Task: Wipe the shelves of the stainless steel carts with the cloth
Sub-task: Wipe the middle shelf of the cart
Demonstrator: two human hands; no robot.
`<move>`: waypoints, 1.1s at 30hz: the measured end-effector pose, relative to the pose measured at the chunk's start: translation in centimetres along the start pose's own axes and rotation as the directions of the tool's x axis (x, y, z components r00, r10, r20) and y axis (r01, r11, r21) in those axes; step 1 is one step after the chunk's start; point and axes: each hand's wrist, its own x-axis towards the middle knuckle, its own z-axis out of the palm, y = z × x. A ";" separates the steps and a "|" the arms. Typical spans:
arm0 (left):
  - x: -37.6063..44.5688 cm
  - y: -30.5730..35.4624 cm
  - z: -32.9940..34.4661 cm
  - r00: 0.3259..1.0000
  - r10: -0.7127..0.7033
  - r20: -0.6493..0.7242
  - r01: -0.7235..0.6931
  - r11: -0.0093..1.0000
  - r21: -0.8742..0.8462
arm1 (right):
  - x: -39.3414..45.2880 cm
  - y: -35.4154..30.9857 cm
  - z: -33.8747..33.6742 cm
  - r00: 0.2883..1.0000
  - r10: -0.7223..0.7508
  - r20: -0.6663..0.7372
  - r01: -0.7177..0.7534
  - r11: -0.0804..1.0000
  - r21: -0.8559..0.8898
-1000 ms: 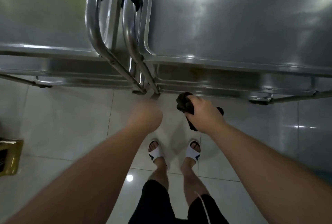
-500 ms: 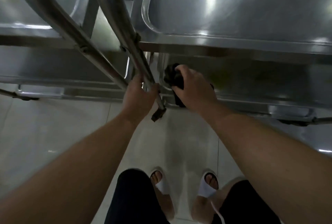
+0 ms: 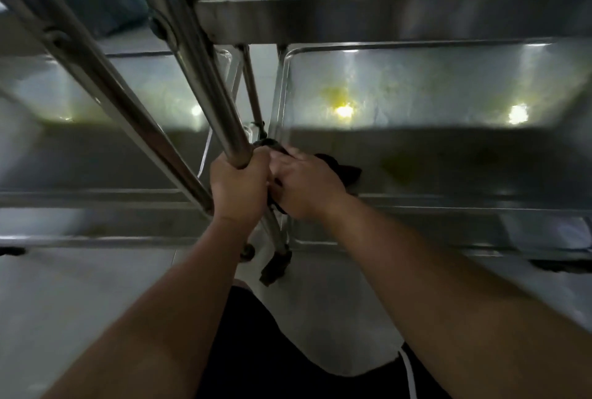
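My right hand (image 3: 306, 187) lies on the cloth (image 3: 339, 168) at the near-left corner of the lower shelf (image 3: 448, 155) of the right cart. The fingers curl over the dark wad and press it onto the steel. Only the cloth's far edge shows, at 1 o'clock from the knuckles.

My left hand (image 3: 238, 184) is wrapped tight round the tube (image 3: 208, 94), the slanted handle upright that runs up toward 11 o'clock. The two hands touch or nearly touch; I cannot tell which.

Governing relation: the unwiped shelf extends from the right hand toward 3 o'clock along its long axis, and toward 12 o'clock in depth. The yellowish stain (image 3: 339, 94) lies at 1 o'clock from the cloth, well apart from it, in the lit far half of the pan. A darker patch sits at 3 o'clock, nearer.

Judgement: the stroke should run from the corner toward 3 o'clock, then work back toward 12. The right hand is the only one placed for it; the left serves as a brace. The top shelf (image 3: 384, 14) overhangs closely, so reach toward 12 o'clock looks limited.
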 end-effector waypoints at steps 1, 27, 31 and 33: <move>0.0 -0.1 0.1 1.000 0.004 -0.010 -0.004 1.000 -0.002 | -0.1 0.0 0.1 1.000 0.011 -0.005 -0.011 1.000 -0.009; 0.2 0.1 0.0 1.000 0.030 0.004 -0.030 0.998 0.054 | -4.3 13.2 -4.6 0.670 0.692 -0.269 -0.709 0.704 0.044; 0.3 0.0 0.1 0.997 0.071 -0.005 -0.071 0.996 0.049 | 4.1 5.2 -1.7 0.872 0.467 -0.145 -0.469 0.883 0.028; 0.4 0.0 0.1 0.996 0.090 -0.012 -0.089 0.995 0.041 | 6.4 2.3 -0.7 0.948 0.310 -0.075 -0.308 0.951 0.031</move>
